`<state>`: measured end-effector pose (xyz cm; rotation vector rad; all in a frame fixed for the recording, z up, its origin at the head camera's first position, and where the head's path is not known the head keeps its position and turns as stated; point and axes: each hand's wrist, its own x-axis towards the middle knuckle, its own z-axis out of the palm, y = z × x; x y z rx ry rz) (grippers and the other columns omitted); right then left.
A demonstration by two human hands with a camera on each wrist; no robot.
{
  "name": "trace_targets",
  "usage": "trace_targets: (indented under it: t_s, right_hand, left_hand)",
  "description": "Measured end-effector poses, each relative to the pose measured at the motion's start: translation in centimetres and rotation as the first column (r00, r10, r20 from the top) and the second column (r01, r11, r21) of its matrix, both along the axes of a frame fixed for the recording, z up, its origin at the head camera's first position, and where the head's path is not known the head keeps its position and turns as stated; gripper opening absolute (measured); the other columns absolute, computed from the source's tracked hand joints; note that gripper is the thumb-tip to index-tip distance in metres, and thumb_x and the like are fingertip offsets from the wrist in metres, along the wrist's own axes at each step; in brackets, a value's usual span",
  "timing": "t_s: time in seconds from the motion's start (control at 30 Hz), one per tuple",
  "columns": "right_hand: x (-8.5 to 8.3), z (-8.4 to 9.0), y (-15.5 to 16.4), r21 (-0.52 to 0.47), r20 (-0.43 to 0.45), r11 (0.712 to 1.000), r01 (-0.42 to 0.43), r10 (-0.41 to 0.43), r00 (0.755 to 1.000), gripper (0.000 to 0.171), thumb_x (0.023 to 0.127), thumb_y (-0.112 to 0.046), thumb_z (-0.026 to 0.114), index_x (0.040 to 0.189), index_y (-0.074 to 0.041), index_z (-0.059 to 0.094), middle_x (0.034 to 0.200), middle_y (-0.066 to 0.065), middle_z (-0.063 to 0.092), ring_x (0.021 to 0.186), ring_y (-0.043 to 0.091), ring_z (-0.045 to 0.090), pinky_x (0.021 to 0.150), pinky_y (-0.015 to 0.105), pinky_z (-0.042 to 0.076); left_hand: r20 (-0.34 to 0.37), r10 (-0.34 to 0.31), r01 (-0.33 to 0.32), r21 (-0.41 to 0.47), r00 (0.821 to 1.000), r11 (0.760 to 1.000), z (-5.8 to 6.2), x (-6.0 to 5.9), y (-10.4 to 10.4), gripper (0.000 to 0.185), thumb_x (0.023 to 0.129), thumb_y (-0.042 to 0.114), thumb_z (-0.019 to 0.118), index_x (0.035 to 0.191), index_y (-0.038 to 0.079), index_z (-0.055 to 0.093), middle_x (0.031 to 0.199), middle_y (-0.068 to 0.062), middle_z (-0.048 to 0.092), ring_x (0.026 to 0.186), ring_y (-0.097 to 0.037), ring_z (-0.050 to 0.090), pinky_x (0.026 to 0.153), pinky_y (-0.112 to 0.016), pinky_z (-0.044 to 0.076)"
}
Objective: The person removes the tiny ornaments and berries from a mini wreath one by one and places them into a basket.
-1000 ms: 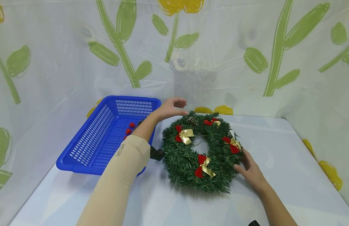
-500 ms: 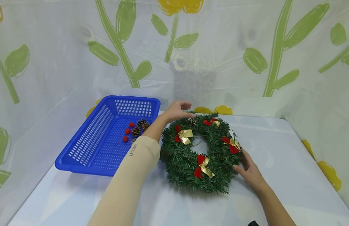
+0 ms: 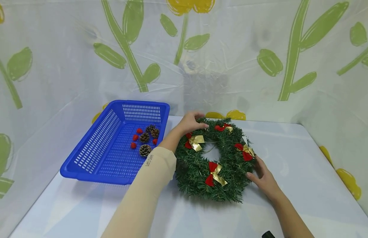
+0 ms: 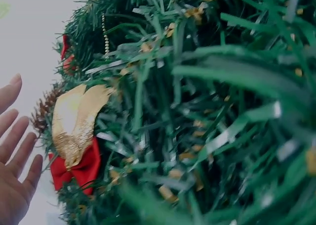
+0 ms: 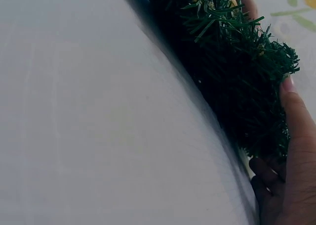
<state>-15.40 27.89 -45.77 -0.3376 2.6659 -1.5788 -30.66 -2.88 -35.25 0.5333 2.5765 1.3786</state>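
Observation:
A green wreath (image 3: 198, 172) with red and gold bows (image 3: 214, 173) lies flat on the white table (image 3: 306, 185). My left hand (image 3: 191, 123) rests on its far left rim, over the spot where a pine cone (image 4: 43, 109) sits. In the left wrist view the fingers (image 4: 15, 146) are fairly straight beside that cone and a bow (image 4: 74, 136). My right hand (image 3: 262, 177) lies against the wreath's near right edge. In the right wrist view its thumb (image 5: 296, 121) touches the needles (image 5: 237, 86), with the other fingers low beside them.
A blue slotted basket (image 3: 91, 155) stands left of the wreath and holds pine cones (image 3: 145, 150) and small red berries (image 3: 133, 145). Sheeting printed with flowers walls in the table at the back and both sides.
My left hand has come down and to the right onto the wreath's far rim, covering the pine cone. The forearm has swung right, uncovering the cones in the basket. The right hand has stayed put.

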Motion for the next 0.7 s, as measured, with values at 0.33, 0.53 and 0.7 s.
trace_targets:
  t_s: [0.33,0.53,0.7]
  right_hand:
    - [0.1,0.0,-0.1,-0.004,0.008,1.0,0.01,-0.01,1.0,0.08,0.093,-0.011,0.058,0.15,0.003,0.003,0.145,0.041,0.015,0.132,0.058,0.018,0.088,-0.005,0.02]
    - [0.1,0.0,-0.1,-0.01,0.016,1.0,0.011,-0.011,1.0,0.08,0.093,-0.011,0.058,0.15,0.002,0.003,0.146,0.041,0.015,0.132,0.058,0.018,0.089,-0.005,0.02]
    - [0.0,0.2,-0.1,-0.002,0.024,1.0,0.007,-0.007,1.0,0.081,0.093,-0.012,0.058,0.15,0.001,0.002,0.146,0.041,0.014,0.132,0.058,0.018,0.088,-0.005,0.02]
  left_hand:
    - [-0.006,0.016,-0.017,-0.024,1.0,1.0,-1.6,-0.3,0.2,0.057,0.083,0.021,0.073,0.133,0.005,0.053,0.136,-0.012,0.052,0.126,-0.027,0.047,0.102,-0.04,0.042]
    - [-0.008,0.028,-0.029,-0.06,1.0,0.998,-2.3,-0.3,0.1,0.055,0.081,0.02,0.076,0.131,0.009,0.055,0.135,-0.009,0.053,0.125,-0.024,0.048,0.1,-0.039,0.043]
    - [-0.021,0.028,-0.029,-0.081,0.999,0.996,-2.4,-0.2,0.0,0.057,0.08,0.02,0.077,0.132,0.01,0.055,0.137,-0.009,0.051,0.127,-0.025,0.046,0.102,-0.04,0.042]
